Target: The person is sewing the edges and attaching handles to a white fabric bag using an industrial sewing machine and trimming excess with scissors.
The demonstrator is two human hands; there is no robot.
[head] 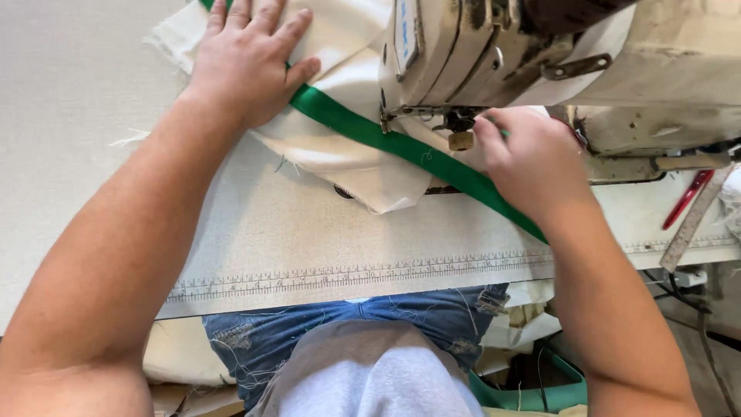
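Green strap (401, 145) under right hand (532, 158)

soft, even daylight fills the view, bright on the pale desk (93, 116). only faint shadows lie beside the sewing machine (540, 46). no harsh glare. focus is fairly sharp; the frame edges bend slightly outward.

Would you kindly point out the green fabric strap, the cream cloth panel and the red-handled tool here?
green fabric strap (401, 144), head view, mid-length between the hands.
cream cloth panel (347, 166), head view, lower fold.
red-handled tool (685, 198), head view, on its handle.
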